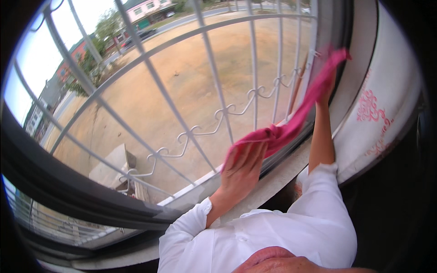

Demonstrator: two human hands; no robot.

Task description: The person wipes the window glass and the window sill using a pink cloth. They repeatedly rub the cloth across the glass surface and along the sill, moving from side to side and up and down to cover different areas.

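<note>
A pink cloth (290, 128) stretches slantwise between my two hands, in front of the window glass (191, 85). My left hand (240, 170) lies flat with its back towards me and its fingertips tucked under a fold of the cloth, near the bottom of the pane. Higher up, by the dark frame (344, 30) at the right side, my right hand (328, 90) has the other end. Most of that hand is covered by the cloth, and the cloth's upper tip is blurred.
White metal security bars (208, 51) with curled scrollwork stand beyond the glass. A pale sill (269, 189) runs under the window. To the right is a white surface (362, 129) with a red scroll pattern. Bare ground, a road and buildings lie outside.
</note>
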